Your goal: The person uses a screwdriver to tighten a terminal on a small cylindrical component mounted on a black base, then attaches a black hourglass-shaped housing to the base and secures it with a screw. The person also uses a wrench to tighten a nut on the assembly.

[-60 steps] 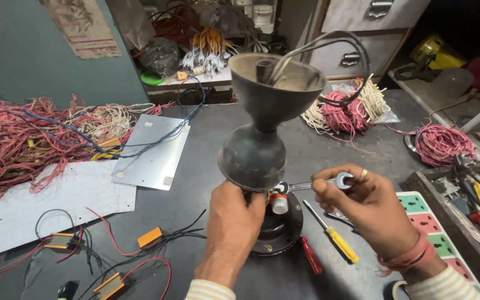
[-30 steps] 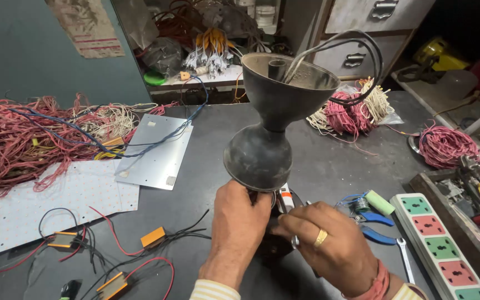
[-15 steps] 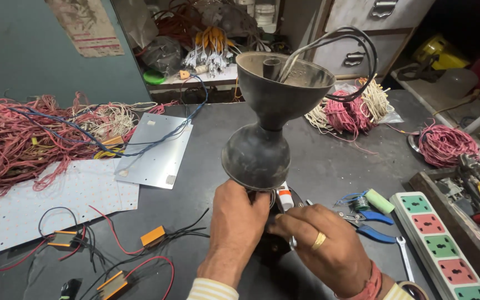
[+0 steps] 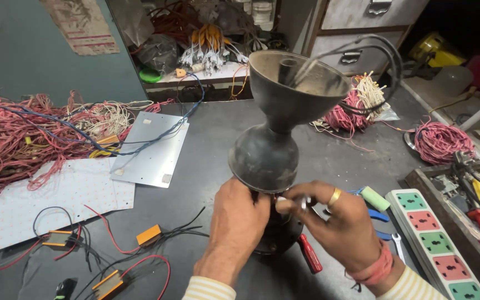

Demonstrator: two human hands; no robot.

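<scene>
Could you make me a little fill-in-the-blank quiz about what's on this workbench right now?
1. Both hands, left hand and right hand, grip the base of a black ____-shaped fixture.
2. The ring on the right hand is ____ in colour.
3. The power strip lies to the ____ of the hands.
4. The pile of tangled wires at the left is mostly ____.

Missing words: funnel; gold; right; red

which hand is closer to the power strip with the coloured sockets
Right. The right hand works at the black fan part just left of the power strip; the left hand is farther left, across that part.
</scene>
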